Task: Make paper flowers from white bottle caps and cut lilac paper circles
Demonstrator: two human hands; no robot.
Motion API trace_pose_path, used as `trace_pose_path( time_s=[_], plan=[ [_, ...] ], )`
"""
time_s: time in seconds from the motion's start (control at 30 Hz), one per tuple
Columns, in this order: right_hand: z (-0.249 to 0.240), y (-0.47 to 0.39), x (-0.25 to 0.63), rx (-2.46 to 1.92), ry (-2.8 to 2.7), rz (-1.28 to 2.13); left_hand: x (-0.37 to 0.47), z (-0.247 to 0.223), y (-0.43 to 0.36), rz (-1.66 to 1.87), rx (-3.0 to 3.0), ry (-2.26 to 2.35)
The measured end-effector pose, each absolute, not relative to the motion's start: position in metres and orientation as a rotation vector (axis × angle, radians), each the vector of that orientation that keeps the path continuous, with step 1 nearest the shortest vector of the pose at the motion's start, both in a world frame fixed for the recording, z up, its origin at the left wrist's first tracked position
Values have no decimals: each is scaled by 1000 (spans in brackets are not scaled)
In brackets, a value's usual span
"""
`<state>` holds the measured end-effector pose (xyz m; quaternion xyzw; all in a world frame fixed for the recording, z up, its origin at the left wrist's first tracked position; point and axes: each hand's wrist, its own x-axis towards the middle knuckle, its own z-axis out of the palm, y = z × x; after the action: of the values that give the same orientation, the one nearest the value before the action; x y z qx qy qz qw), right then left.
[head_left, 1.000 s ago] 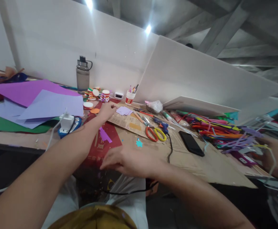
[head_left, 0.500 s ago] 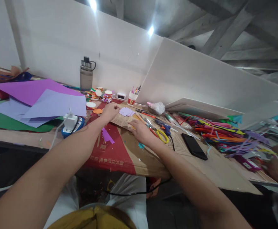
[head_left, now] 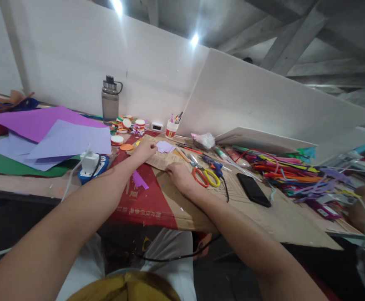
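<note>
Two hands are now at the brown sheet, so the work seems centred there. The right hand, near the front edge of the desk a second ago, has reached the sheet's near edge; the left hand stays beside the lilac pieces. Whether either grip holds anything cannot be told. A teal cutout has gone from view.
</note>
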<state>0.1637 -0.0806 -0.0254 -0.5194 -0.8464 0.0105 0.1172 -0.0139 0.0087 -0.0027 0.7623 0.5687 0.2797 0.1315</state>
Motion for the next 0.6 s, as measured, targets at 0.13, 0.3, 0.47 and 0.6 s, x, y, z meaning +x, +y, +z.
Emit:
trace_pose_path(
  time_s=[0.13, 0.3, 0.47, 0.6],
  plan=[
    [-29, -83, 161, -1542, -2345, 6, -15, -3, 8, 799, 2220, 1649],
    [-27, -81, 162, -1557, -2260, 102, -19, -6, 10, 757, 2226, 1638],
    [-16, -82, 166, -1485, -2079, 299, -20, -8, 12, 705, 2251, 1671],
    [3, -114, 150, -1246, -2018, 594, -19, -7, 10, 674, 2259, 1658]
  ],
)
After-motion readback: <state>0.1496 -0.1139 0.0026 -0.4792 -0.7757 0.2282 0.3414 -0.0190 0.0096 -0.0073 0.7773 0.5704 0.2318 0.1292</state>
